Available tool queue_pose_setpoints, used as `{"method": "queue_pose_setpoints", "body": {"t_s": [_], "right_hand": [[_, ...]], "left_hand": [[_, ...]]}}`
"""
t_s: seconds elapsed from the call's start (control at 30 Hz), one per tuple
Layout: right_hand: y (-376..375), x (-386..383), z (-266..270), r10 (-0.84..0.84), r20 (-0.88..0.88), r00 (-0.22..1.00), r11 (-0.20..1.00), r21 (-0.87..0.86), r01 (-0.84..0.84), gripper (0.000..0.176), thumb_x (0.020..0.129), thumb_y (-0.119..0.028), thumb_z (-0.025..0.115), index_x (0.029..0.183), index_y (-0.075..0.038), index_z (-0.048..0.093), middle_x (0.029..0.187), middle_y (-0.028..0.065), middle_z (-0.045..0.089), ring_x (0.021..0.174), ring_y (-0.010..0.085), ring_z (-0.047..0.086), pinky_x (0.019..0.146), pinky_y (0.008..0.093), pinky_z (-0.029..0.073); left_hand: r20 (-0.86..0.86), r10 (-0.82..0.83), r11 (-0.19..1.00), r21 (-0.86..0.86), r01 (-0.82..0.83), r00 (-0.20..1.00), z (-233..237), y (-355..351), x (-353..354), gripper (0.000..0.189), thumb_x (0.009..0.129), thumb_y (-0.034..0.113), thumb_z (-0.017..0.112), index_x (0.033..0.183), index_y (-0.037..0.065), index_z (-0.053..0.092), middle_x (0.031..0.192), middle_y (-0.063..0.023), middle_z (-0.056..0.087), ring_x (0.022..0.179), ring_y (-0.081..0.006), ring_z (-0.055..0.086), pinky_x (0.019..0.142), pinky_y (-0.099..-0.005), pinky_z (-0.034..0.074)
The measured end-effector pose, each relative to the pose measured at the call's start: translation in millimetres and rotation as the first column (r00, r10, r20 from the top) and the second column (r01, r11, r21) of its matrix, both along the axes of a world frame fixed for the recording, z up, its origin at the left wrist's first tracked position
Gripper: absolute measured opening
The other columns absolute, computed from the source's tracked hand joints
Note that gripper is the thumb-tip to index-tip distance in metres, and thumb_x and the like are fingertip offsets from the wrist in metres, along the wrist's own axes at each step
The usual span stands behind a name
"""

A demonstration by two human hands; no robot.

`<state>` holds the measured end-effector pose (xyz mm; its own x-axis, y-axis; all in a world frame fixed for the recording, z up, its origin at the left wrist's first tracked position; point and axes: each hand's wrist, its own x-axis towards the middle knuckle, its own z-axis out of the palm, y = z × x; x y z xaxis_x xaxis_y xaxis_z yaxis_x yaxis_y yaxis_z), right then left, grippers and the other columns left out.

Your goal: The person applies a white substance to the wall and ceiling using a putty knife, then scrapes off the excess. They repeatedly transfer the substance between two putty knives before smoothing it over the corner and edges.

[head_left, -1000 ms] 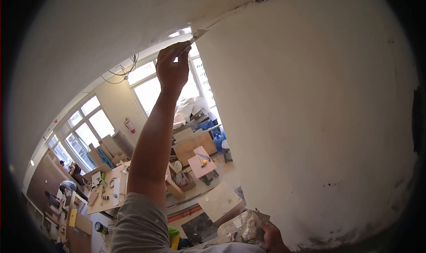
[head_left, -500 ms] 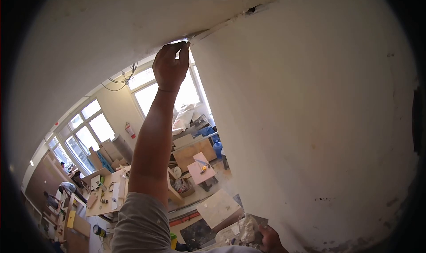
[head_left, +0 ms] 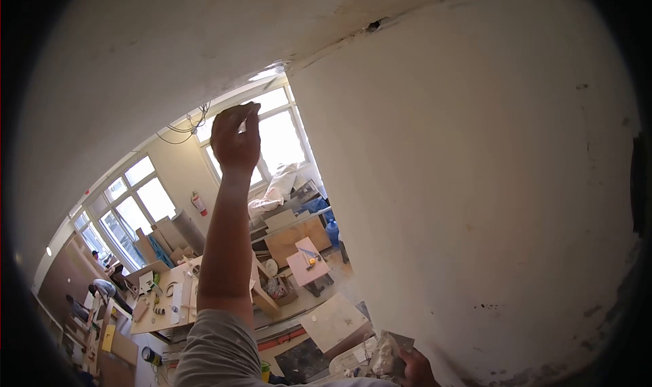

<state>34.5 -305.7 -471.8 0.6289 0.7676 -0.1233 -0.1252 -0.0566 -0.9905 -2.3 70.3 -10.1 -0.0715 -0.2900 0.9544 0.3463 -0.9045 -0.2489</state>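
Observation:
My left hand [head_left: 236,139] is raised in front of the window, below the seam between ceiling and wall [head_left: 339,41]. Its fingers are pinched together, and what they hold, if anything, cannot be made out. Low at the bottom, my right hand [head_left: 418,370] grips the edge of a flat grey plate [head_left: 402,341] carrying a lump of whitish plaster [head_left: 384,355]. A small dark hole [head_left: 374,26] shows in the seam.
Several people work at the far left, one person bent over [head_left: 105,288]. Below are a cluttered worktable [head_left: 163,312], a pink-topped stool [head_left: 309,268], boards and a blue bottle [head_left: 332,231]. Wires [head_left: 193,125] hang from the ceiling; a fire extinguisher [head_left: 198,204] is on the wall.
My left hand has come down and left, away from the ceiling seam, uncovering the wall's top corner. My right hand still holds the plate, slightly shifted, with the plaster on it.

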Motion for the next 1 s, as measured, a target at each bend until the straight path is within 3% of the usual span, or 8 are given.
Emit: {"method": "queue_pose_setpoints", "body": {"t_s": [0.07,0.27,0.37,0.43,0.67,0.77,0.97,1.0], "right_hand": [[4.8,1.8,-5.0,-0.043,-0.551,0.833,0.999,-0.034,0.028,0.033,0.095,-0.021,0.051,0.119,0.0,0.061,0.112,0.0149,0.064,0.101,0.0238,0.06,0.092,0.0336,0.047],[10.0,4.5,-29.3,-0.037,-0.304,0.952,0.999,-0.029,0.03,0.037,0.095,-0.024,0.052,0.119,0.002,0.06,0.114,0.0157,0.064,0.103,0.0245,0.06,0.092,0.0332,0.046],[-7.3,0.0,36.1,-0.047,-0.183,0.982,0.99,-0.143,0.021,0.04,0.096,-0.027,0.051,0.118,0.004,0.06,0.116,0.0179,0.064,0.105,0.0267,0.059,0.095,0.034,0.045],[-4.5,0.7,17.8,-0.057,-0.222,0.973,0.992,-0.125,0.029,0.041,0.096,-0.029,0.05,0.118,0.004,0.06,0.117,0.0195,0.063,0.106,0.028,0.059,0.096,0.0347,0.044],[-12.0,5.0,37.0,-0.065,-0.106,0.992,0.971,-0.234,0.039,0.043,0.096,-0.029,0.051,0.12,0.005,0.059,0.115,0.0181,0.064,0.104,0.0265,0.06,0.094,0.0333,0.045],[-4.9,10.8,-18.0,-0.061,-0.383,0.922,0.998,-0.005,0.064,0.042,0.097,-0.028,0.052,0.121,0.006,0.058,0.114,0.0159,0.064,0.101,0.0227,0.06,0.091,0.0312,0.047],[-3.9,11.0,-20.2,-0.053,-0.489,0.871,0.999,-0.028,0.045,0.042,0.097,-0.029,0.051,0.122,0.005,0.057,0.112,0.014,0.065,0.097,0.0203,0.06,0.088,0.0313,0.048],[-6.0,12.1,-21.1,-0.038,-0.358,0.933,0.998,-0.051,0.021,0.042,0.097,-0.029,0.051,0.122,0.005,0.057,0.111,0.014,0.065,0.096,0.0203,0.06,0.087,0.0315,0.048]], "left_hand": [[-0.039,-0.033,0.999,0.007,0.033,0.999,7.0,-3.9,18.6,0.003,0.08,0.009,0.073,0.083,0.007,0.073,0.083,-0.0064,0.07,0.078,-0.0233,0.066,0.073,-0.0347,0.052],[-0.069,0.033,0.99,0.14,-0.023,0.997,32.8,-7.2,49.0,0.007,0.082,0.015,0.072,0.08,0.008,0.072,0.079,-0.0041,0.069,0.073,-0.0219,0.064,0.068,-0.0335,0.052],[-0.015,0.112,0.983,0.15,-0.108,0.994,30.4,-11.4,45.8,0.008,0.082,0.017,0.073,0.08,0.01,0.072,0.079,-0.0033,0.069,0.073,-0.0216,0.064,0.067,-0.0329,0.052],[0.022,0.102,0.977,0.187,-0.105,0.994,33.4,-7.9,42.2,0.008,0.082,0.018,0.073,0.079,0.01,0.072,0.079,-0.0029,0.07,0.072,-0.0216,0.064,0.067,-0.0328,0.053],[0.132,0.08,0.994,-0.081,-0.07,0.988,7.0,0.4,-6.3,0.009,0.082,0.015,0.073,0.084,0.006,0.073,0.08,-0.0076,0.069,0.076,-0.0244,0.066,0.07,-0.0341,0.052],[0.063,0.076,0.997,-0.006,-0.076,0.995,-10.8,-7.2,-19.4,0.006,0.082,0.013,0.073,0.084,0.007,0.073,0.081,-0.0068,0.069,0.075,-0.0227,0.065,0.07,-0.0341,0.052],[-0.124,0.291,0.955,0.089,-0.282,0.949,-0.4,-4.8,11.7,0.006,0.081,0.013,0.071,0.084,0.01,0.068,0.083,-0.0042,0.065,0.078,-0.0233,0.061,0.071,-0.0386,0.048],[-0.142,0.363,0.931,0.099,-0.352,0.921,0.7,-3.9,12.7,0.006,0.081,0.014,0.071,0.083,0.01,0.068,0.082,-0.0042,0.064,0.078,-0.0229,0.06,0.07,-0.039,0.047]]}}
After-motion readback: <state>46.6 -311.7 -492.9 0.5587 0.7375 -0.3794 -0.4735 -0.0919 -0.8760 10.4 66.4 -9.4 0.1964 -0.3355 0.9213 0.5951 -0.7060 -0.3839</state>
